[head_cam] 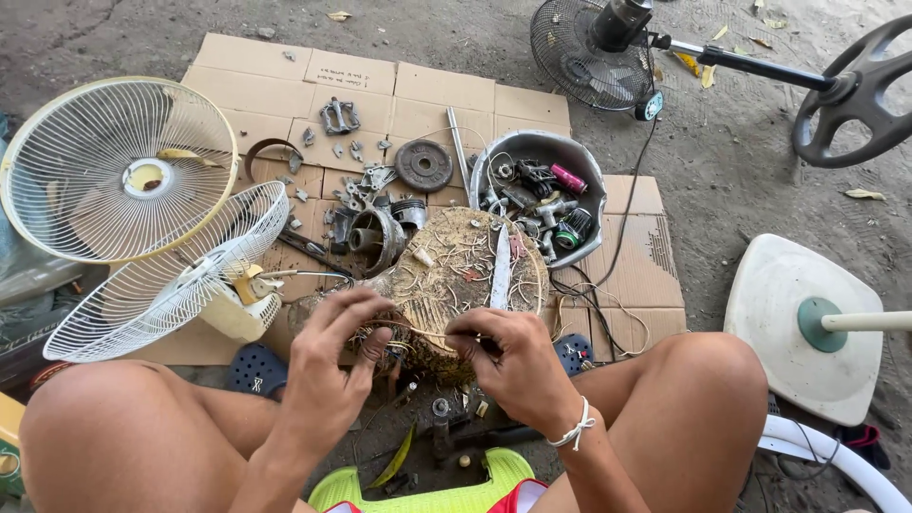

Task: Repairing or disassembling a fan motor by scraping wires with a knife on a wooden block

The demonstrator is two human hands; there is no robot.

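Copper wire strands [418, 331] stretch between both hands, left hand [334, 353] and right hand [513, 356] pinching them at the wooden stump's [465, 261] near edge.

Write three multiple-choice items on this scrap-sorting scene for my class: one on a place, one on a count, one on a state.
1. Where does the knife lie?
A. on the wood block
B. in the metal bowl
C. on the sand

2. How many white fan guards lie at the left?
A. one
B. two
C. four

3. What are the left hand and right hand doing?
A. resting on knees
B. holding a thin wire between them
C. lifting the bowl

Answers: 1 A, the blade rests across the block's top. 2 B, two guards overlap there. 3 B, the wire runs from hand to hand.
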